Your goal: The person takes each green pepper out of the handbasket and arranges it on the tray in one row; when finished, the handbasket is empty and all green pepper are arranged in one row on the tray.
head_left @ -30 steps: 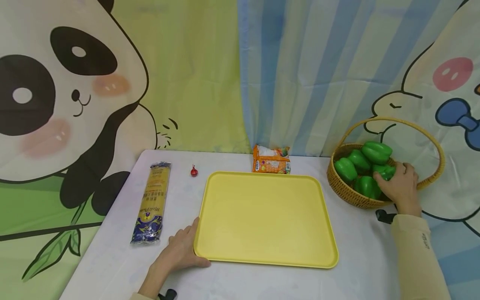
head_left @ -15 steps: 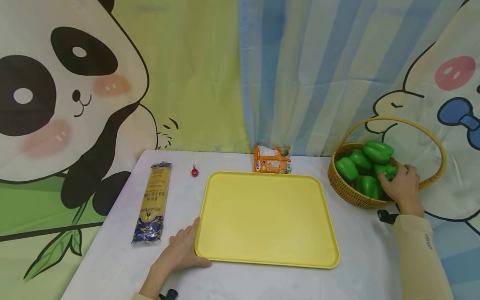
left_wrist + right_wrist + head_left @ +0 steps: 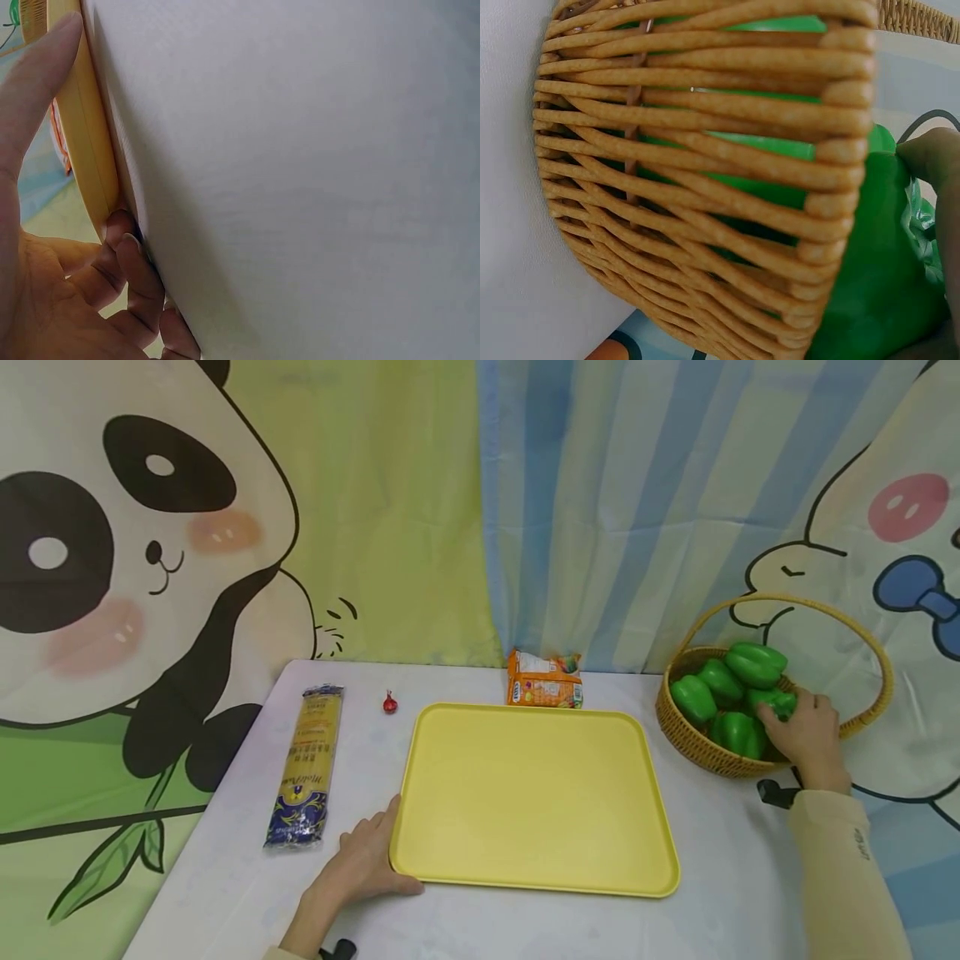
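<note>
My left hand [image 3: 363, 860] holds the near left corner of a yellow tray [image 3: 532, 797], thumb along its front edge and fingers at its left side. In the left wrist view the thumb lies against the tray's rim [image 3: 90, 127] and the other fingers curl by the tablecloth. My right hand [image 3: 806, 735] reaches into the right side of a wicker basket [image 3: 705, 756] of green bell peppers and grips a bell pepper [image 3: 772, 702] there. From the right wrist, a large green bell pepper [image 3: 877, 270] shows under the thumb; the basket's woven wall [image 3: 705, 165] hides much of the rest.
At the left lies a long yellow and blue packet [image 3: 306, 764]. A small red item [image 3: 389, 702] is near the back edge. Behind the tray rests an orange snack packet [image 3: 545, 680]. The basket's tall handle [image 3: 787, 599] arches over the peppers. Printed curtains hang behind the table.
</note>
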A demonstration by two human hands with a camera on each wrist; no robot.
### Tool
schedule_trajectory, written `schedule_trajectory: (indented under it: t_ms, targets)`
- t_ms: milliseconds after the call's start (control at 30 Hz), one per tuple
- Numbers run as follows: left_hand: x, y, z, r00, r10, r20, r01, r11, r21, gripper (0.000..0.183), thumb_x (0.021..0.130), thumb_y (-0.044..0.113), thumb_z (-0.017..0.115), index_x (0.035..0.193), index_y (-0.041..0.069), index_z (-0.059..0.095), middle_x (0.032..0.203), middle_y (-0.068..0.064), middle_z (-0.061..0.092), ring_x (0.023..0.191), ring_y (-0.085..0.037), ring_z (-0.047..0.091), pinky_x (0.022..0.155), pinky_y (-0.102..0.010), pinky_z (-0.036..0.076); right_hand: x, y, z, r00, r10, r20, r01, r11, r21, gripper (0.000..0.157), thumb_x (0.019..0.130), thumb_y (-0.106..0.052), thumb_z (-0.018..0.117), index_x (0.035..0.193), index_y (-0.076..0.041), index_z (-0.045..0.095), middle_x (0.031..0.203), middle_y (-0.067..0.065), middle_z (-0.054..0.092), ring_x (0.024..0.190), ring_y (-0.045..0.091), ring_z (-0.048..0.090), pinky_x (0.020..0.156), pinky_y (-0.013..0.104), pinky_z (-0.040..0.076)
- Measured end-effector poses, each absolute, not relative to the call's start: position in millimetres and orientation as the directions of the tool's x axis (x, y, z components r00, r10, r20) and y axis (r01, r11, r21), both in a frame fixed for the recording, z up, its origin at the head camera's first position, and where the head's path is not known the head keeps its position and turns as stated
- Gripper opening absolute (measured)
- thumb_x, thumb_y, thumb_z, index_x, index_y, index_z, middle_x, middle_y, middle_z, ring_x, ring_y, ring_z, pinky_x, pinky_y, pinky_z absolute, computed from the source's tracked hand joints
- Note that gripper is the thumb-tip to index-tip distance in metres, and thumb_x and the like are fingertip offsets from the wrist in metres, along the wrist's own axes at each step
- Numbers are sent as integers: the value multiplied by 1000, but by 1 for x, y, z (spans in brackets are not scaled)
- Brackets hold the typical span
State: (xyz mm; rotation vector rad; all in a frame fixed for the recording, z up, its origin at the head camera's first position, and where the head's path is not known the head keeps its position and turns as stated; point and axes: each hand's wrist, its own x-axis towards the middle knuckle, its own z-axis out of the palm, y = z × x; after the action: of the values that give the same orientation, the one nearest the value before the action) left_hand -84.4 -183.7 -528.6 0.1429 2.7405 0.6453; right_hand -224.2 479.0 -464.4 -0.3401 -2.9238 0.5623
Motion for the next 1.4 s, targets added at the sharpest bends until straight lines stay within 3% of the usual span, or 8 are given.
schedule_trajectory:
  t_ms: [467,933,1400]
  targets:
    - [-83,-184,-529,-939,152,-308,-2,894,448,146,48,71,89,162,13,18,146,-14,54,120,-32,55,98,-63,41,-217,473,-452,-964,233,131,159,895,-417,84,102,-48,44,147,20,25,134,51,31,122,62,33,96,72,33]
    - [-84,-187,-529,-931,133,-338,-35,893,449,146,48,72,89,162,16,17,147,-12,53,120,-30,54,100,-63,40,-212,438,-429,-970,180,163,86,881,-464,82,103,-51,40,154,11,21,151,46,23,135,65,25,106,75,25]
    - [-85,-186,-532,-937,145,-319,-15,893,449,146,47,73,88,162,16,18,144,-10,54,112,-26,54,95,-59,41,-202,381,-410,-934,43,354,-145,861,-488,62,102,-36,53,144,8,43,143,40,42,129,62,38,102,75,30]
